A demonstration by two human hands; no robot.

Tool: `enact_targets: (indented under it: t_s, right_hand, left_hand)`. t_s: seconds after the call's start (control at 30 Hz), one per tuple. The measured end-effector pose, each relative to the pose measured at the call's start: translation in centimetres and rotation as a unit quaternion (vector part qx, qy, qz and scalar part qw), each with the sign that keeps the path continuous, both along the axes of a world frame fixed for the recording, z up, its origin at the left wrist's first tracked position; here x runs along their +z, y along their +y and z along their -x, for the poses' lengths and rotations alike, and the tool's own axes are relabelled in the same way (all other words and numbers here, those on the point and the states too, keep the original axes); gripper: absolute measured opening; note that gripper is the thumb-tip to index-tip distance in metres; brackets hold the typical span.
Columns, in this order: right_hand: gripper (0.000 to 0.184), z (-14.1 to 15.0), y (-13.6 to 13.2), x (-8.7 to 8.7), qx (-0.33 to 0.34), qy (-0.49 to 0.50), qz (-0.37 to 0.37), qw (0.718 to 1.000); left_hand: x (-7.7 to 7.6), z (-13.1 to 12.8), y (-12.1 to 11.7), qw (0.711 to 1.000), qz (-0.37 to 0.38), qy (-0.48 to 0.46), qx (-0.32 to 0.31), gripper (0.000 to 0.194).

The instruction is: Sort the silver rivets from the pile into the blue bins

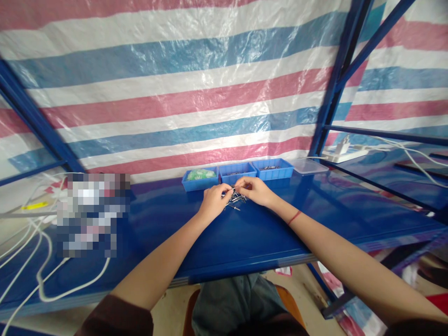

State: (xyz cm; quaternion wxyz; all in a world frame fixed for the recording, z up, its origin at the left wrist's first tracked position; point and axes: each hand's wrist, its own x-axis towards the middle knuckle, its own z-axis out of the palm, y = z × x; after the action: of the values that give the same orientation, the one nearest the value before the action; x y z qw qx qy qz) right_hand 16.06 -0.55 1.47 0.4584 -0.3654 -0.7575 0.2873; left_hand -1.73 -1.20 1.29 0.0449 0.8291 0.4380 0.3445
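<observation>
A small loose pile of thin metal pieces [238,199], which look like rivets with long stems, lies on the blue tabletop. At its left edge my left hand [214,201] has thumb and fingers pinched together. My right hand [257,190] is closed in a similar pinch over the pile's right side, its fingertips close to those of the left. Whatever sits between the fingertips is too small to make out. Just behind the hands stand a blue bin [200,187] holding something green, a middle blue bin [229,178] and a right blue bin [278,174], the last two containing small metal pieces.
A clear plastic lid [311,166] lies right of the bins. White cables [44,275] loop over the left side, beside a blurred-out area. A power strip [345,153] rests at right. Blue metal posts [324,102] and a striped plastic sheet [196,102] bound the table [245,242].
</observation>
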Motion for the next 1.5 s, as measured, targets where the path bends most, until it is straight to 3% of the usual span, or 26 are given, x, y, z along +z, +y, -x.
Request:
enact_targets:
  t_s: [0.13, 0.63, 1.13, 1.5]
  right_hand:
    - [0.015, -0.12, -0.05, 0.05, -0.009, -0.043, -0.009, 0.999]
    - [0.031, -0.03, -0.36, 0.07, 0.047, -0.128, -0.021, 0.990]
    - [0.027, -0.15, -0.16, -0.21, 0.041, -0.134, -0.037, 0.989]
    - [0.018, -0.16, -0.23, 0.45, -0.055, -0.074, -0.115, 0.989]
  left_hand:
    - [0.30, -0.08, -0.18, 0.997, 0.015, -0.077, -0.028, 0.014]
    - [0.34, -0.49, -0.43, 0.981, 0.072, -0.170, -0.062, 0.018]
    - [0.39, -0.61, -0.64, 0.984, 0.071, -0.144, -0.075, 0.020]
    - [0.31, -0.10, 0.04, 0.981, 0.085, -0.170, -0.051, 0.017]
